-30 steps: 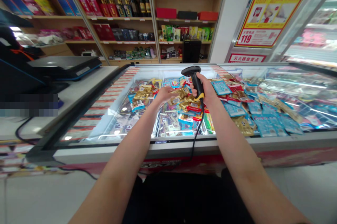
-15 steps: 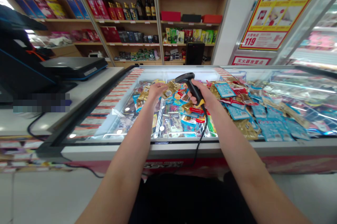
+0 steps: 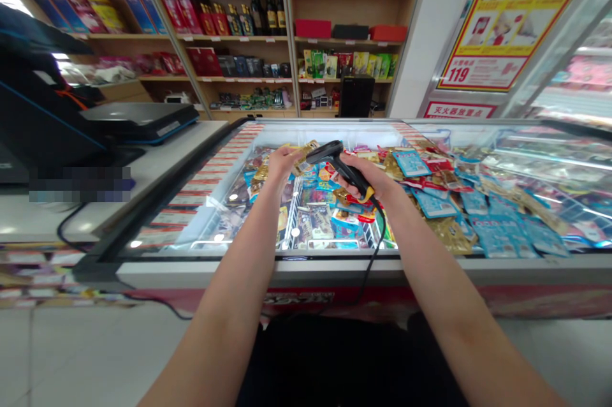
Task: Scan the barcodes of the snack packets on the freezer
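Note:
My right hand (image 3: 359, 175) is wrapped round the grip of a black barcode scanner (image 3: 351, 172) with a yellow-edged base and a dangling cable. Its head points left, close against a gold snack packet (image 3: 305, 156). That packet is pinched in my left hand (image 3: 282, 164), and the scanner head covers part of it. Both hands are over a glass-topped chest freezer (image 3: 296, 258). Beneath them lie many snack packets, among them blue packets (image 3: 435, 204) to the right and pale packets (image 3: 315, 223) in a white wire basket (image 3: 292, 219).
To the left a counter (image 3: 157, 155) bears a flat scale (image 3: 143, 120) and a dark till screen (image 3: 38, 94). Behind the freezer, wooden shelves (image 3: 234, 39) hold boxes, bottles and bags. A red and yellow poster (image 3: 516, 24) hangs at right. The scanner cable (image 3: 370, 266) runs down the freezer front.
The scanner has tilted and moved left and slightly down, so its head is now at the gold packet. The packet has been turned and raised towards it.

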A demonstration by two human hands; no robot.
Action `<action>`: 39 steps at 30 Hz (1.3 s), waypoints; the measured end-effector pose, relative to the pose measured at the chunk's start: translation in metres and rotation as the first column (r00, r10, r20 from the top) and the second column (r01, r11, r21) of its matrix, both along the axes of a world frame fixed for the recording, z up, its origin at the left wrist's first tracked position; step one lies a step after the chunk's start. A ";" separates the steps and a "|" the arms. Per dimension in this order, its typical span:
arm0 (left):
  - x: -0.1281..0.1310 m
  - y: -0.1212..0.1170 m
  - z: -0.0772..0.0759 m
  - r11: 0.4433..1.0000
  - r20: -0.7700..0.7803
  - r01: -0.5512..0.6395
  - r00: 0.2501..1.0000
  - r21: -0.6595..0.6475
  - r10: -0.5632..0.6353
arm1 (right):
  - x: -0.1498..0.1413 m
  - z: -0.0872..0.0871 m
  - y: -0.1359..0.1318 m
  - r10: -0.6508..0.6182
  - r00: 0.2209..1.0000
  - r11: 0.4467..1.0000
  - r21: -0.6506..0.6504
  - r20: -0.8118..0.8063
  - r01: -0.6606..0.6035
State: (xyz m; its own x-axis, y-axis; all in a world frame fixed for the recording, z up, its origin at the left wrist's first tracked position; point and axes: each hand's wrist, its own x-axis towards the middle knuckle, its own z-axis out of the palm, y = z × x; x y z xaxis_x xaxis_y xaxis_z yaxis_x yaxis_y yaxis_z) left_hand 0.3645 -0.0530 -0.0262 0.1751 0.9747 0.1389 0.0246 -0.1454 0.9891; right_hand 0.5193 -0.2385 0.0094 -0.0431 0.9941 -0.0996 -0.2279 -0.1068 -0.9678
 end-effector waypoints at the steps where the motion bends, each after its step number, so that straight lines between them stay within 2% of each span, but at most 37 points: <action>1: 0.000 0.000 0.000 1.000 0.006 -0.001 1.000 -0.002 0.001 | 0.000 0.000 -0.001 0.007 1.000 1.000 -0.003 0.008 -0.007; 9: 0.000 0.005 -0.003 1.000 -0.011 -0.028 1.000 0.004 0.028 | -0.003 0.004 -0.004 0.021 0.999 1.000 -0.004 0.031 -0.021; 19: -0.001 0.001 0.000 0.999 -0.037 -0.033 0.999 0.033 0.034 | 0.002 -0.003 -0.001 0.032 0.997 0.999 0.038 0.066 -0.035; 25: -0.002 0.007 -0.005 0.998 -0.082 -0.036 0.996 0.050 0.040 | 0.000 0.000 -0.003 0.030 0.998 0.999 0.016 0.057 -0.031; 28: -0.004 0.006 -0.002 0.998 -0.100 -0.050 0.994 0.037 0.054 | -0.001 0.001 -0.003 0.004 0.999 1.000 -0.001 0.046 -0.004; 34: -0.020 0.009 0.010 0.990 -0.158 -0.131 0.978 0.045 0.137 | 0.000 0.002 -0.003 -0.045 0.999 0.999 0.008 0.004 0.045; 39: -0.049 0.034 0.009 0.939 -0.311 -0.301 0.887 0.169 0.340 | 0.000 0.006 -0.002 -0.142 0.989 0.989 0.027 -0.049 0.143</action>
